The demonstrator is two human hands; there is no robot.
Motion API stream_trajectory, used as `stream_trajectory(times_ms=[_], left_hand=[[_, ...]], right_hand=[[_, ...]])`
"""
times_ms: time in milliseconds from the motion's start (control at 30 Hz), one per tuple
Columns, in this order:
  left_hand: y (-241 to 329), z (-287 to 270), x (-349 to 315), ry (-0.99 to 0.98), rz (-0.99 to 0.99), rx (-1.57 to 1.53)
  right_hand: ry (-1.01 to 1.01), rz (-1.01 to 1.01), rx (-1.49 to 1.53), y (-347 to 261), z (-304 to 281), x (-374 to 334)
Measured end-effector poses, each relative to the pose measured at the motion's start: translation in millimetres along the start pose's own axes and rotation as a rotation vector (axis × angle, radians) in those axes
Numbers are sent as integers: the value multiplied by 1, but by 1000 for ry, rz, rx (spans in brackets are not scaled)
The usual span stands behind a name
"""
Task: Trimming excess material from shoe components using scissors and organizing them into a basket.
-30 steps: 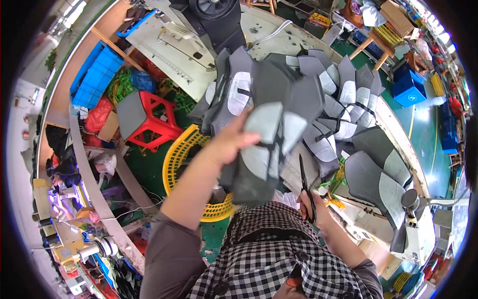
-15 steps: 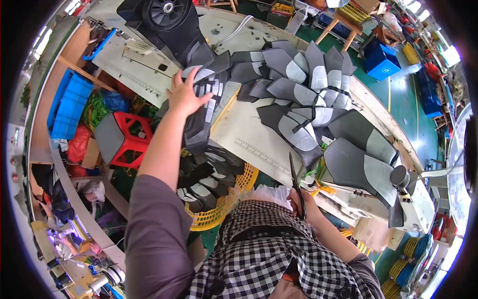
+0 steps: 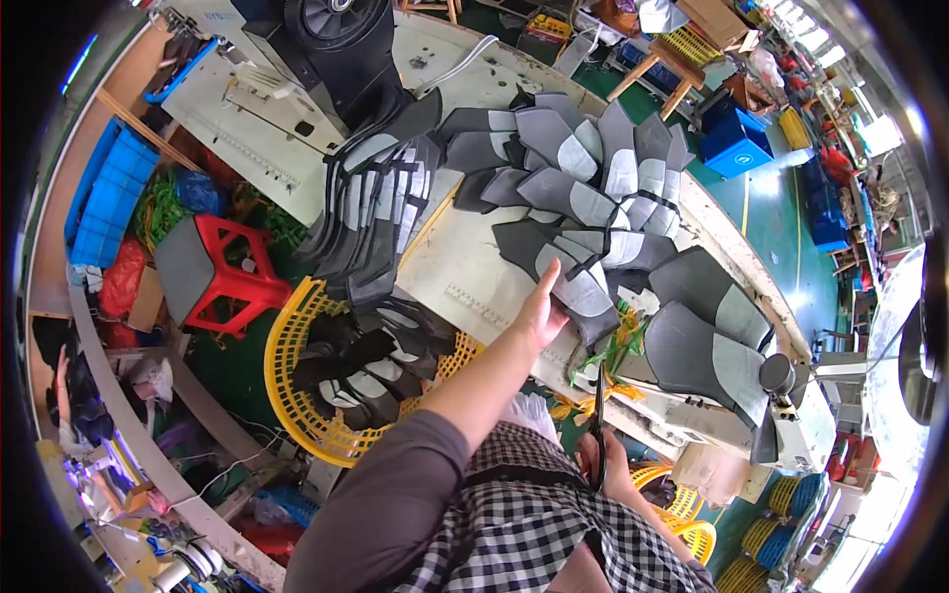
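My left hand (image 3: 539,318) reaches over the table's near edge with its fingers stretched out. It is beside a bundle of dark grey, light-tipped cut pieces (image 3: 585,295), and I cannot tell whether it touches them. In my right hand (image 3: 615,463), low in front of the checked apron, is a pair of black scissors (image 3: 599,407) with the blades pointing up. Further left, a dense stack of similar grey pieces (image 3: 381,203) overhangs the table edge. More bundles (image 3: 573,148), some bound with dark strips, lie spread across the table.
A yellow basket (image 3: 282,390) below the table holds more grey pieces. A black machine (image 3: 341,49) stands at the far left of the white table (image 3: 450,267). Left of the basket is a red and grey stool (image 3: 227,272). Green and yellow strips (image 3: 625,346) hang by the table's near edge.
My left hand has left the stack at the left and swung right, to the bundle near the table's middle. My right hand still holds the scissors, slightly lower in view.
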State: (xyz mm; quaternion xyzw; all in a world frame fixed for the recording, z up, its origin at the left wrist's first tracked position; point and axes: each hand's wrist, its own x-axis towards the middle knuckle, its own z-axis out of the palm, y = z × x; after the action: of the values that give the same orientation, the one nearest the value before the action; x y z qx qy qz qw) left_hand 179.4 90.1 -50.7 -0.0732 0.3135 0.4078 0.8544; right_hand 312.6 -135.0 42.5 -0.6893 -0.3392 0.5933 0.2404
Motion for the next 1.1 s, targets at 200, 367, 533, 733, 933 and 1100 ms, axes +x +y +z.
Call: stream_trajectory(times_ms=[200,367,533,733,933,1100], left_hand=[[9,13,49,-227,143,-127],[40,48,47,-229,289,-161],[66,87,-3,-233,445,56],[77,66,-88,-235,439,181],[56,-18,-158,-121,393,151],[33,-99,-163,49,252,27]], right_hand=[[27,13,-32,8,-5,-18],[71,37,5,9,-9,-26],[29,10,52,16,-10,-20],[-60,-32,68,11,-8,-15],[-129,-48,-56,18,-18,-8],[-161,-49,-184,25,-20,15]])
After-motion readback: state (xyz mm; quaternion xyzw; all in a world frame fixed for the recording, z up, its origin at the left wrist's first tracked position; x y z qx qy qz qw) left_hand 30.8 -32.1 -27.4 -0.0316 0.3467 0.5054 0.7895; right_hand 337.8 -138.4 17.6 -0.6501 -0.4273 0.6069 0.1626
